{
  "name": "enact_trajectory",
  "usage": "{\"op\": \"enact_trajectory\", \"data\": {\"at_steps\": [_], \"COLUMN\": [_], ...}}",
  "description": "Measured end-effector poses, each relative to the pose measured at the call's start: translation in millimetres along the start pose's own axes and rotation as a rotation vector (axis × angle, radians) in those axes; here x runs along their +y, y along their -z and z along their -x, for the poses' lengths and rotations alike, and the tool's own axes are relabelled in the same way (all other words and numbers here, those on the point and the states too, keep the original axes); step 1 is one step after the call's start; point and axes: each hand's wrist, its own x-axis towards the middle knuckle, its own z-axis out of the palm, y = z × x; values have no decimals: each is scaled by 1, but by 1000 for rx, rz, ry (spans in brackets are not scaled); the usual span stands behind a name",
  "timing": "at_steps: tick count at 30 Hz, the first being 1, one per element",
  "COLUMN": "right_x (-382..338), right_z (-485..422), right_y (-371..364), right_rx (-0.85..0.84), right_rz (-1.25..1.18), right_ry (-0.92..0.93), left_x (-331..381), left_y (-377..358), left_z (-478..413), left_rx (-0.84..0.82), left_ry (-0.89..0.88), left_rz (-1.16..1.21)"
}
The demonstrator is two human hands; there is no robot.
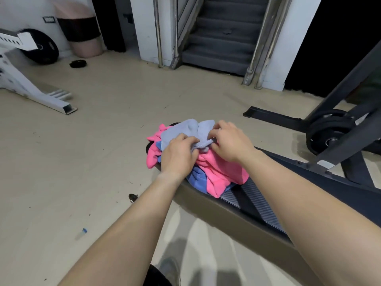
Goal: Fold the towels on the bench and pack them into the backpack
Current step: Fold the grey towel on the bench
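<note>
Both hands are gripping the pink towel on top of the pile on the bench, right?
Not the pink one. In the head view the left hand and right hand grip the light blue towel on top of the pile on the bench.

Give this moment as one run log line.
left hand: grips crumpled light blue fleece towel | right hand: pinches same towel | under it: pink fleece towel, darker blue towel, on dark padded bench | backpack: not visible
</note>
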Motion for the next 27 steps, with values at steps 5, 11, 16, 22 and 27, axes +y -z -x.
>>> {"op": "enact_trajectory", "data": {"at_steps": [5,11,16,22,27], "right_x": [0,11,42,85,126], "right_z": [-14,-6,35,113,179], "right_y": [24,133,234,309,285], "right_rx": [155,420,562,681,636], "right_rz": [-31,40,66,95,-12], "right_ry": [15,-22,-91,-201,-316], "left_x": [2,75,164,266,301], "left_y": [26,108,164,186,145], "left_z": [-18,-78,-102,-90,-50], "left_rx": [122,269,279,262,139], "left_ry": [22,-103,-245,-379,-499], "left_rz": [79,89,139,271,198]}}
